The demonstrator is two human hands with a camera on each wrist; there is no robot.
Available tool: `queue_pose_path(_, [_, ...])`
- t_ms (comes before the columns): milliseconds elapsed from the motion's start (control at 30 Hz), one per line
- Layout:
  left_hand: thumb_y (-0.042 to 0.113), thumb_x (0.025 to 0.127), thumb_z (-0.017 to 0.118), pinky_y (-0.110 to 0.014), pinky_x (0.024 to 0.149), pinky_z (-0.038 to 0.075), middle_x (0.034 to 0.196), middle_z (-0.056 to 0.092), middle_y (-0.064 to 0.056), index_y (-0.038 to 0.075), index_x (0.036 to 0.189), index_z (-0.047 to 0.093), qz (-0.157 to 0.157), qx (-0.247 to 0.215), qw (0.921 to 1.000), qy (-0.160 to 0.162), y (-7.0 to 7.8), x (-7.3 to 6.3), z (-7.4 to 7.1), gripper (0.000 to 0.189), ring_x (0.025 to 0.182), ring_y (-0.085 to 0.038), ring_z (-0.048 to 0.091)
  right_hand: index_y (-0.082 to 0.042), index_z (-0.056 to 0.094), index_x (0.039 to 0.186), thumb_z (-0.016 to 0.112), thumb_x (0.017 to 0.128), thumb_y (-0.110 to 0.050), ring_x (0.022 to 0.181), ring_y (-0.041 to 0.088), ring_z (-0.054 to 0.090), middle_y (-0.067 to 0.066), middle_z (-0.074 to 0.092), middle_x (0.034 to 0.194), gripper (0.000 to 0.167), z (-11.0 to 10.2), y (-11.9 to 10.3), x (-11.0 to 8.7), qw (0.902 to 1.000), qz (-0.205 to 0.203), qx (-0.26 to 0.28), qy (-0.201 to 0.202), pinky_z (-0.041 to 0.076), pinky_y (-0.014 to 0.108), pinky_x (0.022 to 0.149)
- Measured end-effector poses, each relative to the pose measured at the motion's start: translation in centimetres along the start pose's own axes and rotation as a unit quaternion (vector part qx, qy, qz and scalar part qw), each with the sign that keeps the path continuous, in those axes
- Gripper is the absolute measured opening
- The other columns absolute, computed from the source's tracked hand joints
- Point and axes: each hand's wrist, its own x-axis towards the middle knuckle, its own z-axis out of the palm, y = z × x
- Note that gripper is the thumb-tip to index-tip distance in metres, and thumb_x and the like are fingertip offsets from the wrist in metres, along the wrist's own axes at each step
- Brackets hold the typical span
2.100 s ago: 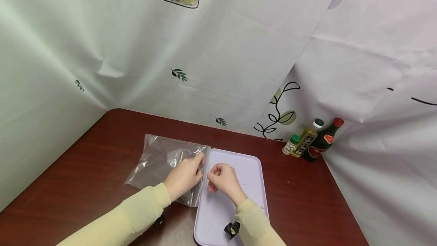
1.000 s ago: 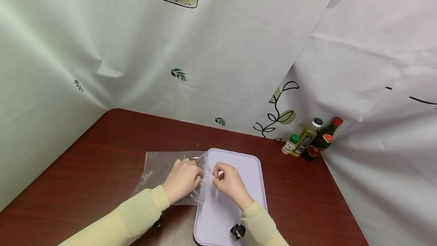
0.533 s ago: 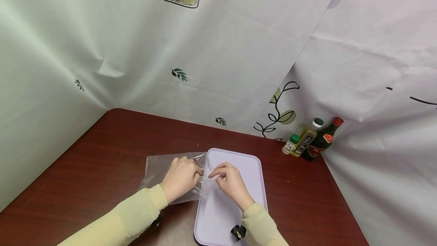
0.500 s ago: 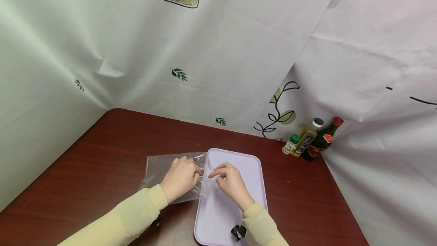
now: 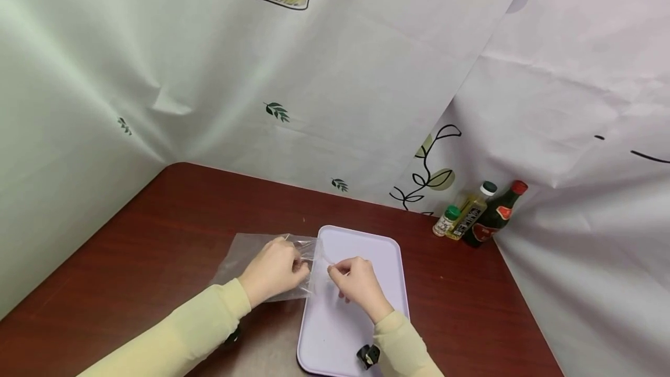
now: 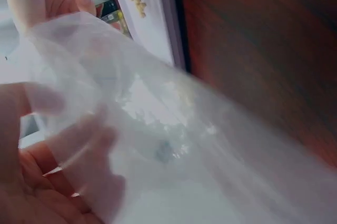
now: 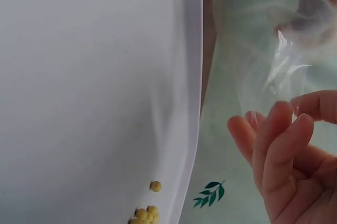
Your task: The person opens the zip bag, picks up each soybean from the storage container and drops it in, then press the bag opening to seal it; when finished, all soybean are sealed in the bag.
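One clear plastic bag [image 5: 238,255] is seen between two hands, its right edge reaching over the left rim of a lilac tray [image 5: 327,336]. That edge is pinched between the thumb and forefinger of the right hand [image 5: 360,285], which is held above the tray. The fingers of the left hand [image 5: 273,267] are overlaid by film, and its thumb is set apart from them; whether the film is gripped there cannot be told. Small yellow balls [image 7: 149,215] are shown clustered on the tray in the wrist views. Pale yellow sleeves [image 5: 188,327] are worn on both arms. The tray is supported by a dark red table [image 5: 120,260]. At its far right, a green-capped jar [image 5: 444,223], an oil bottle [image 5: 470,214] and a red-capped bottle [image 5: 492,218] are lined up before a pale curtain [image 5: 209,63] printed with leaves.
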Motion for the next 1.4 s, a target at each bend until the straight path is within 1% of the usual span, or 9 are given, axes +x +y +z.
queue_pose_path(133, [0.015, 0.08, 0.066, -0.04, 0.084, 0.05, 0.039, 0.024, 0.013, 0.018, 0.041, 0.038, -0.021, 0.009, 0.9997, 0.0, 0.3, 0.15, -0.31, 0.047, 0.046, -0.008, 0.03, 0.0, 0.073, 0.078, 0.062, 0.09, -0.03, 0.032, 0.006, 0.047, -0.001, 0.055, 0.043, 0.034, 0.03, 0.05, 0.05, 0.9998, 0.004, 0.0, 0.019, 0.044, 0.027, 0.04])
queue_pose_path(233, [0.012, 0.079, 0.069, -0.042, 0.09, 0.049, 0.038, 0.028, 0.011, 0.018, 0.041, 0.041, -0.019, 0.018, 0.9996, 0.007, 0.53, 0.3, -0.49, 0.048, 0.045, -0.008, 0.03, -0.001, 0.072, 0.073, 0.063, 0.089, -0.032, 0.032, 0.006, 0.047, -0.002, 0.053, 0.042, 0.036, 0.08, 0.01, 0.05, 0.9995, 0.006, 0.001, 0.032, 0.044, 0.026, 0.04])
queue_pose_path(300, [0.012, 0.077, 0.072, -0.04, 0.083, 0.05, 0.038, 0.032, 0.01, 0.017, 0.041, 0.044, -0.015, 0.022, 0.9996, 0.007, 0.62, 0.34, -0.51, 0.046, 0.046, -0.009, 0.032, -0.002, 0.072, 0.073, 0.066, 0.087, -0.031, 0.032, 0.005, 0.047, 0.0, 0.055, 0.043, 0.033, 0.11, -0.02, 0.04, 0.9992, 0.008, 0.004, 0.038, 0.044, 0.026, 0.04])
queue_pose_path(467, [0.015, 0.07, 0.078, -0.036, 0.065, 0.046, 0.047, 0.05, 0.008, 0.016, 0.049, 0.058, -0.012, 0.033, 0.9993, -0.013, 0.82, 0.24, -0.46, 0.029, 0.054, -0.013, 0.046, -0.002, 0.071, 0.076, 0.071, 0.081, -0.016, 0.035, 0.004, 0.05, 0.005, 0.063, 0.056, 0.014, 0.24, 0.1, 0.05, 0.9992, 0.002, 0.011, 0.038, 0.044, 0.023, 0.038])
queue_pose_path(533, [0.015, 0.069, 0.077, -0.036, 0.066, 0.046, 0.053, 0.055, 0.007, 0.016, 0.054, 0.062, -0.015, 0.031, 0.9992, -0.02, 0.88, 0.23, -0.45, 0.022, 0.06, -0.015, 0.051, 0.0, 0.069, 0.079, 0.07, 0.078, -0.006, 0.037, 0.005, 0.053, 0.004, 0.064, 0.06, 0.007, 0.3, 0.14, 0.06, 0.9993, -0.005, 0.013, 0.035, 0.045, 0.022, 0.039])
queue_pose_path(733, [0.009, 0.069, 0.076, -0.035, 0.064, 0.042, 0.059, 0.053, 0.007, 0.014, 0.062, 0.061, -0.033, 0.003, 0.9992, -0.021, 0.94, 0.25, -0.47, 0.017, 0.063, -0.015, 0.047, 0.004, 0.067, 0.088, 0.065, 0.074, 0.007, 0.04, 0.008, 0.056, 0.003, 0.06, 0.062, 0.015, 0.38, 0.22, 0.08, 0.9993, -0.017, 0.013, 0.032, 0.044, 0.02, 0.04])
queue_pose_path(1000, [-0.001, 0.069, 0.069, -0.043, 0.093, 0.046, 0.06, 0.051, 0.008, 0.008, 0.078, 0.065, -0.044, -0.03, 0.9986, -0.006, 0.82, 0.37, -0.37, 0.014, 0.067, -0.017, 0.053, 0.004, 0.066, 0.092, 0.062, 0.072, 0.009, 0.043, 0.01, 0.059, 0.004, 0.06, 0.064, 0.021, 0.43, 0.42, -0.05, 0.9992, -0.026, 0.015, 0.028, 0.046, 0.02, 0.042])
queue_pose_path(1200, [-0.002, 0.068, 0.069, -0.036, 0.069, 0.046, 0.062, 0.049, 0.006, 0.007, 0.083, 0.069, -0.048, -0.028, 0.9984, 0.001, 0.74, 0.35, -0.75, 0.017, 0.069, -0.017, 0.052, 0.005, 0.065, 0.095, 0.061, 0.072, 0.009, 0.045, 0.015, 0.061, 0.005, 0.06, 0.065, 0.024, 0.22, 0.5, -0.2, 0.9994, -0.022, 0.019, 0.018, 0.047, 0.02, 0.043])
queue_pose_path(1400, [-0.003, 0.068, 0.068, -0.036, 0.068, 0.048, 0.071, 0.058, 0.0, 0.005, 0.088, 0.071, -0.055, -0.032, 0.9978, 0.019, 0.59, 0.36, -0.7, 0.021, 0.071, -0.019, 0.058, 0.004, 0.067, 0.097, 0.062, 0.071, 0.008, 0.048, 0.008, 0.06, 0.004, 0.063, 0.066, 0.027, -0.14, 0.7, -0.18, 0.9994, -0.031, 0.002, 0.017, 0.047, 0.019, 0.047])
